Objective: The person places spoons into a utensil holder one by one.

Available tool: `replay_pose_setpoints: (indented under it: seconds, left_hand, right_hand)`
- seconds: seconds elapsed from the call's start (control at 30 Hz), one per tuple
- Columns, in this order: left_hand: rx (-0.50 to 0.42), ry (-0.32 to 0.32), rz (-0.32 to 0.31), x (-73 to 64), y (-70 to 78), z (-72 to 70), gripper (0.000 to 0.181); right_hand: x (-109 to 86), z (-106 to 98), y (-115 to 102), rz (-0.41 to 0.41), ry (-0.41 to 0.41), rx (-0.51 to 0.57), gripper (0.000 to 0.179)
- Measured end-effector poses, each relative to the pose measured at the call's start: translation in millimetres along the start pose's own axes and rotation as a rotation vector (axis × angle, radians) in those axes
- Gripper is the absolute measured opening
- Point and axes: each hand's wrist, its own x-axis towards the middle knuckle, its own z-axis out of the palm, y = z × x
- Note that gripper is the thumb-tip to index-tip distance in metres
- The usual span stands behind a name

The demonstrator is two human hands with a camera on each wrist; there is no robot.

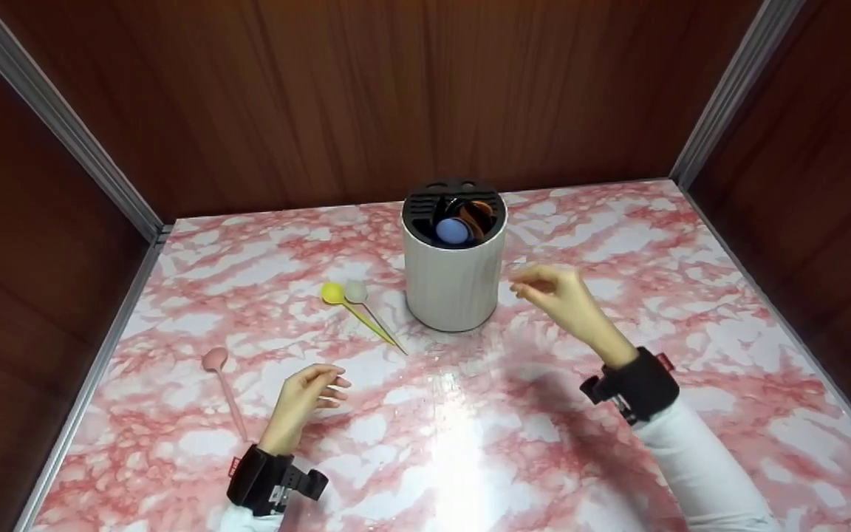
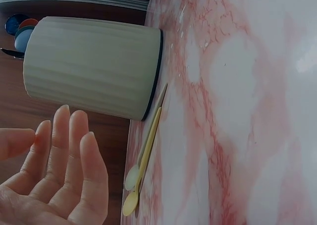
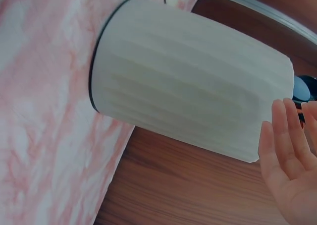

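Observation:
A ribbed off-white utensil holder [image 1: 452, 284] with a black slotted top stands upright toward the back of the table. In its opening sit several utensils, among them a blue spoon [image 1: 453, 230] and an orange one [image 1: 479, 214]. My right hand [image 1: 558, 295] hovers just right of the holder, fingers loosely bent with nothing in them. At front left my left hand [image 1: 307, 403] is raised over the table, its fingers relaxed and holding nothing. Between that hand and the holder lie a yellow spoon [image 1: 332, 293] and a pale grey spoon [image 1: 356, 291], handles crossing. A pink spoon [image 1: 216, 360] lies left of my left hand.
The table [image 1: 580, 488] has a red-and-white marbled surface with a bright glare at the front middle. Brown wood-grain panels [image 1: 351, 103] close off the back and both sides, joined by metal corner posts [image 1: 736, 92].

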Motion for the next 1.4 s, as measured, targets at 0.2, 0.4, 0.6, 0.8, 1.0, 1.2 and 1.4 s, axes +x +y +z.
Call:
replay_pose_setpoints:
  seconds: [0.2,0.4,0.6,0.8,1.0,1.2,1.4]
  left_hand:
    - [-0.012,0.018,-0.012,-1.4,-1.1,-1.9,0.022]
    - [-0.015,0.021,-0.024,0.3,-3.7,-6.3,0.022]
    - [-0.007,0.028,-0.04,4.0,-4.9,-12.3,0.024]
    - [0.01,0.077,-0.059,6.3,-2.5,-22.1,0.024]
    - [0.086,0.134,-0.058,9.5,4.0,-41.3,0.025]
    - [0.153,0.166,-0.095,12.9,14.2,-64.0,0.03]
    - [0.225,0.183,-0.145,15.6,21.2,-83.7,0.035]
  right_hand:
    - [-17.7,5,7,0.036,-0.035,-0.002,0.018]
    - [-30.9,10,15,0.049,-0.066,0.054,0.018]
    - [-44.2,12,23,0.073,-0.086,0.051,0.018]
    - [-57.6,12,27,0.071,-0.1,0.082,0.017]
    - [-70.7,10,27,0.126,-0.121,0.109,0.021]
    - [-80.8,6,29,0.126,-0.14,0.104,0.02]
    - [-88.5,3,34,0.119,-0.159,0.105,0.019]
